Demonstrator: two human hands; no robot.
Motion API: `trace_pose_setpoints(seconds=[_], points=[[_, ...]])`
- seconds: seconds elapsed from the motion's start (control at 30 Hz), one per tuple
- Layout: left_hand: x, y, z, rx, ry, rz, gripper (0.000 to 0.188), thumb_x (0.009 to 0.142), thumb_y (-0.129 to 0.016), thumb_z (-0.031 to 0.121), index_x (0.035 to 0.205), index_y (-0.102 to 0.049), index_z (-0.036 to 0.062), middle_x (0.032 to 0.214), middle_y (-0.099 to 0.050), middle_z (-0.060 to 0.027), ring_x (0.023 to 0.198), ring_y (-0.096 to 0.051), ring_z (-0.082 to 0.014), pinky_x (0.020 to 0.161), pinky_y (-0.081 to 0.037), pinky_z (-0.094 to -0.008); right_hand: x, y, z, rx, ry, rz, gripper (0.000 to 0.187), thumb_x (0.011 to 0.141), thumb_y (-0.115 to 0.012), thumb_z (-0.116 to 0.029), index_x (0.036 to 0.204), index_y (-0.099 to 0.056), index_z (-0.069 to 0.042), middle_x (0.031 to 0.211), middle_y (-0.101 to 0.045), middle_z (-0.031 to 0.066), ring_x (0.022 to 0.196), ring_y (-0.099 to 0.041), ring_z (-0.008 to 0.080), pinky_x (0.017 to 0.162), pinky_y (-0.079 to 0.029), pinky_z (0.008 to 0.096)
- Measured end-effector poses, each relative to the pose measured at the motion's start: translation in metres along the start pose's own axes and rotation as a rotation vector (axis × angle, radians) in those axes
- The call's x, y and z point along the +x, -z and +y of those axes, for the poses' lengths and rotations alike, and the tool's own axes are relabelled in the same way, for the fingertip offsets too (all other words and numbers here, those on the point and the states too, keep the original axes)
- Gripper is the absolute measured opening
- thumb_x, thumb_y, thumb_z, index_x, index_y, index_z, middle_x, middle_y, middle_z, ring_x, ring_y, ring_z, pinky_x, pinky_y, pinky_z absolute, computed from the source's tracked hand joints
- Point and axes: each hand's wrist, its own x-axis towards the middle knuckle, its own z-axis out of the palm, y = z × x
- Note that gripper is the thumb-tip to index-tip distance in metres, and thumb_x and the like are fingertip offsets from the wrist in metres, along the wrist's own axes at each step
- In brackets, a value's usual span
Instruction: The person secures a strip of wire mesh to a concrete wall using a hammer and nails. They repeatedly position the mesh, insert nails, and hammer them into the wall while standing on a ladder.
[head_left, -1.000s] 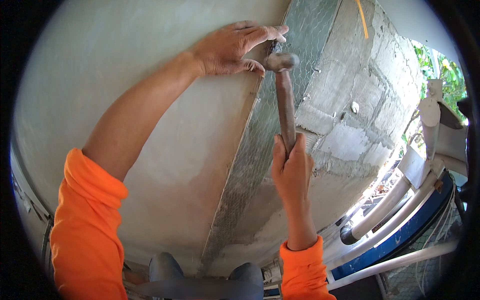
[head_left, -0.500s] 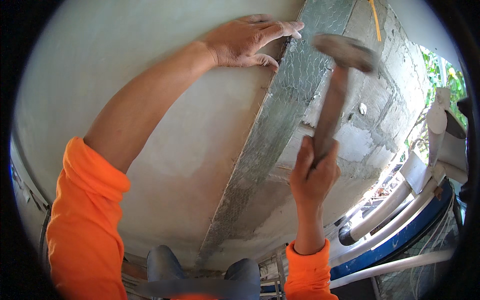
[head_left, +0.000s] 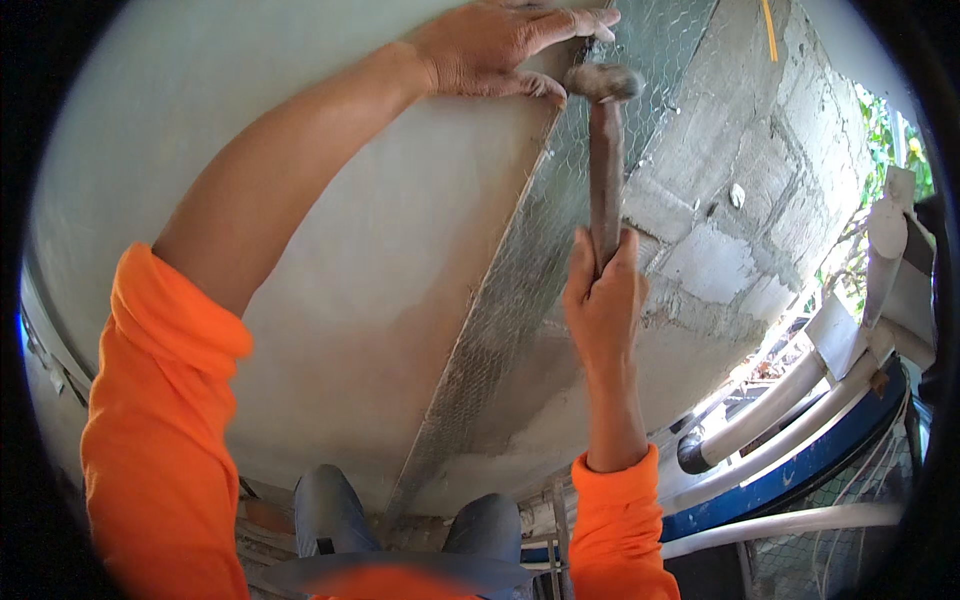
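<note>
Head view
Right hand [head_left: 603, 300]: closed tight around the lower end of the hammer handle, thumb side up, the arm coming from the lower edge in an orange sleeve [head_left: 615, 530].
Hammer [head_left: 604, 150]: it stands almost upright above the right fist; the grey head is at the top, touching the wall just beside the left fingertips.
Left hand [head_left: 500, 45]: pressed flat on the wall above the right hand, fingers stretched to the right. If something small is pinched under the fingertips, I cannot tell.
Wire mesh [head_left: 530, 270]: a long strip on the wall, running from the left fingers down past the left side of the right fist.
Plastered wall [head_left: 330, 280]: smooth and pale, left of the mesh.
Block wall [head_left: 740, 200]: bare grey blocks, right of the hammer.
White pipes [head_left: 780, 420]: lower right of the right hand, well apart from it.
Knees [head_left: 400, 510]: in blue trousers, below both hands.
</note>
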Motion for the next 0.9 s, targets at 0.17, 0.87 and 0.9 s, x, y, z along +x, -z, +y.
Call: trace_pose_setpoints(seconds=[0.17, 0.87, 0.9], points=[[0.002, -0.004, -0.002, -0.043, -0.039, 0.032, 0.105, 0.085, -0.081, 0.043, 0.164, -0.019, 0.0122, 0.168, -0.034, -0.0079, 0.149, -0.041, -0.0283, 0.124, -0.032, -0.0517, -0.001, -0.001, 0.007, 0.024, 0.167, 0.292, 0.03, 0.101, -0.067, -0.027, 0.102, -0.052, -0.001, 0.067, -0.065, 0.0195, 0.06, -0.071, 0.0385, 0.053, -0.052, 0.0436], [0.003, -0.012, -0.006, -0.049, -0.067, 0.076, 0.1, 0.084, -0.082, 0.039, 0.161, -0.025, 0.0105, 0.169, -0.03, -0.0098, 0.151, -0.039, -0.028, 0.121, -0.036, -0.0492, 0.007, -0.015, 0.016, 0.031, 0.368, 0.485, 0.031, 0.104, -0.063, -0.028, 0.096, -0.057, 0.001, 0.061, -0.06, 0.0115, 0.05, -0.063, 0.0285, 0.05, -0.047, 0.038], [0.003, -0.013, -0.007, -0.086, -0.084, 0.082, 0.099, 0.084, -0.082, 0.04, 0.161, -0.026, 0.01, 0.17, -0.03, -0.0098, 0.151, -0.04, -0.0282, 0.121, -0.036, -0.0493, 0.009, -0.013, 0.016, 0.028, 0.407, 0.486, 0.032, 0.104, -0.063, -0.029, 0.096, -0.057, 0.001, 0.061, -0.06, 0.0117, 0.05, -0.063, 0.0288, 0.05, -0.048, 0.0387]])
